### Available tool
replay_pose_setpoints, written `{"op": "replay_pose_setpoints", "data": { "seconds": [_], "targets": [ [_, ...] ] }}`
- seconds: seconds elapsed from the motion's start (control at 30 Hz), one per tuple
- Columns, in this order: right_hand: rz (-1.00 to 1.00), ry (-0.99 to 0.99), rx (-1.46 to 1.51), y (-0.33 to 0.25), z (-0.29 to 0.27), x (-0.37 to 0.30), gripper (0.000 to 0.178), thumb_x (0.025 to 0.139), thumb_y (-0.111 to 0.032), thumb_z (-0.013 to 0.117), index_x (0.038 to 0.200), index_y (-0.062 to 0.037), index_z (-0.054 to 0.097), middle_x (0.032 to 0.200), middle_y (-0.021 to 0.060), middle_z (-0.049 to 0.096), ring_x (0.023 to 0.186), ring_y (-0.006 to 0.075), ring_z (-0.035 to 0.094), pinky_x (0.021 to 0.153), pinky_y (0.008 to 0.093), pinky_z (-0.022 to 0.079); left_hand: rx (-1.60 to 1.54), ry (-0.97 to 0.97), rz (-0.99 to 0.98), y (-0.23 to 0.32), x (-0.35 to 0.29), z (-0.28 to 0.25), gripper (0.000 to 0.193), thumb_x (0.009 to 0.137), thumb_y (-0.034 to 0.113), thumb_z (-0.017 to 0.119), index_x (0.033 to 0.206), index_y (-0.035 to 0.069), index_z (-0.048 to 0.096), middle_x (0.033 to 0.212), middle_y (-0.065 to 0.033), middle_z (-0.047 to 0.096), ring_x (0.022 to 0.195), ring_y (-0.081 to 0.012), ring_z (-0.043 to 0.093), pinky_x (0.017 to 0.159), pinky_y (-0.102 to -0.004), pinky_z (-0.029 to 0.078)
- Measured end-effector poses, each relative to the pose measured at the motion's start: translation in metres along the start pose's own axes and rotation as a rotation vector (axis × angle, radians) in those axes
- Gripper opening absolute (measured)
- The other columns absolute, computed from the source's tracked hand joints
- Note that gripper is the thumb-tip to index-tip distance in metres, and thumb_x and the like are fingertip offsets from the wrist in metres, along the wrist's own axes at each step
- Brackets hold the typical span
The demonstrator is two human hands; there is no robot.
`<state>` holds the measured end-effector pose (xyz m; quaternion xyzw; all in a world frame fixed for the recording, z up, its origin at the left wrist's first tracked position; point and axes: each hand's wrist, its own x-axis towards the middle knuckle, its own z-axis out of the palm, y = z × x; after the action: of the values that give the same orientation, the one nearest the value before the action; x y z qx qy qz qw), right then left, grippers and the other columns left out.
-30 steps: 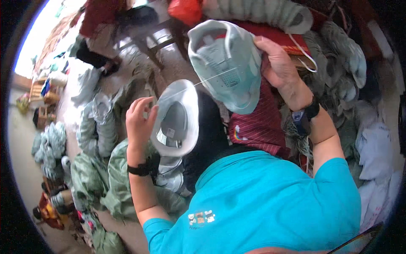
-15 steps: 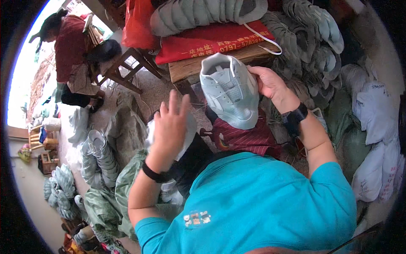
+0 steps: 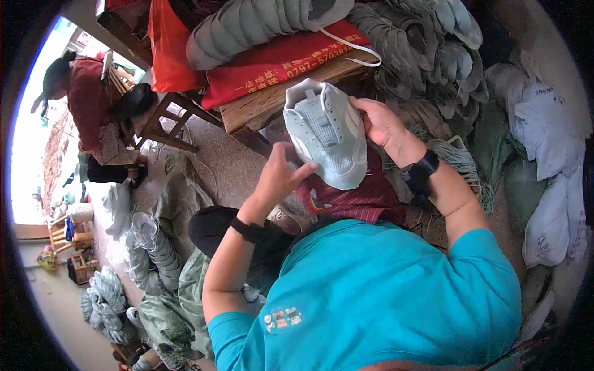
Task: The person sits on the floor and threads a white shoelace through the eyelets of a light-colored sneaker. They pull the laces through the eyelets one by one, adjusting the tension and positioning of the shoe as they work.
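Note:
A pale grey-green sneaker upper [image 3: 325, 130] is held up in front of me, toe toward my body, with mesh on its tongue and toe. My right hand [image 3: 383, 127] grips its right side, thumb along the edge and the other fingers partly hidden. On the opposite side, my left hand [image 3: 281, 176] has its thumb on the edge near the toe and its fingers curled by the side, their tips partly hidden. Beneath the upper lies dark red striped cloth [image 3: 356, 195] over my lap.
A wooden bench [image 3: 260, 111] ahead bears a red printed bag [image 3: 278, 65] and a row of nested uppers [image 3: 247, 31]. More uppers [image 3: 427, 55] hang in bunches at right, near white sacks [image 3: 547, 148]. At far left a person [image 3: 93, 111] sits beside a wooden stool [image 3: 170, 120].
My left hand has come down from its raised, spread pose to the upper's left side. Thin thread seen across the eyelets before no longer shows. A white piece near my left knee is gone from view.

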<state>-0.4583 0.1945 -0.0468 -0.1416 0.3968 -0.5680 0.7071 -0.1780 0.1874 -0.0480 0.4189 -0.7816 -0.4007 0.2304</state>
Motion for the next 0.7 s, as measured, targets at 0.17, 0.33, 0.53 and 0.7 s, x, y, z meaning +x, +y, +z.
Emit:
{"op": "replay_pose_setpoints", "data": {
  "seconds": [0.17, 0.33, 0.53, 0.7],
  "targets": [
    [-0.034, 0.026, -0.016, 0.004, 0.001, 0.003, 0.019, 0.094, -0.017, 0.06, 0.105, -0.002, 0.066, 0.103, 0.0088, 0.068, 0.093, 0.0186, 0.065, 0.086, 0.0343, 0.052, -0.068, -0.092, 0.079, 0.022, -0.021, -0.007, 0.024, 0.087, 0.018, 0.069, 0.099, 0.0, 0.058, 0.085, -0.0154, 0.061, 0.079, -0.0274, 0.061, 0.07, -0.0362, 0.049],
    [-0.064, 0.027, -0.026, 0.013, 0.01, 0.001, 0.019, 0.094, -0.013, 0.058, 0.104, 0.0002, 0.065, 0.103, 0.0107, 0.068, 0.093, 0.0201, 0.065, 0.086, 0.0357, 0.052, 0.14, -0.24, 0.684, 0.071, -0.023, 0.003, 0.022, 0.079, 0.009, 0.067, 0.101, 0.005, 0.064, 0.096, -0.0074, 0.062, 0.086, -0.0243, 0.058, 0.076, -0.0379, 0.047],
    [-0.097, 0.097, -0.036, 0.02, 0.007, 0.004, 0.021, 0.094, -0.013, 0.055, 0.104, 0.0028, 0.065, 0.103, 0.0138, 0.067, 0.092, 0.0243, 0.066, 0.086, 0.0397, 0.053, 0.383, -0.324, 0.803, 0.081, -0.044, 0.015, 0.014, 0.081, 0.021, 0.067, 0.09, 0.011, 0.071, 0.103, -0.0064, 0.063, 0.095, -0.0216, 0.059, 0.084, -0.0357, 0.043],
    [-0.047, 0.129, 0.002, 0.02, 0.005, 0.017, 0.02, 0.095, -0.014, 0.054, 0.105, 0.0005, 0.065, 0.101, 0.0127, 0.068, 0.092, 0.0247, 0.066, 0.084, 0.0399, 0.053, -0.12, 0.269, 0.363, 0.032, -0.013, -0.006, 0.006, 0.082, 0.004, 0.066, 0.088, 0.001, 0.066, 0.08, -0.0092, 0.064, 0.082, -0.0263, 0.063, 0.073, -0.0368, 0.048]
  ]
}}
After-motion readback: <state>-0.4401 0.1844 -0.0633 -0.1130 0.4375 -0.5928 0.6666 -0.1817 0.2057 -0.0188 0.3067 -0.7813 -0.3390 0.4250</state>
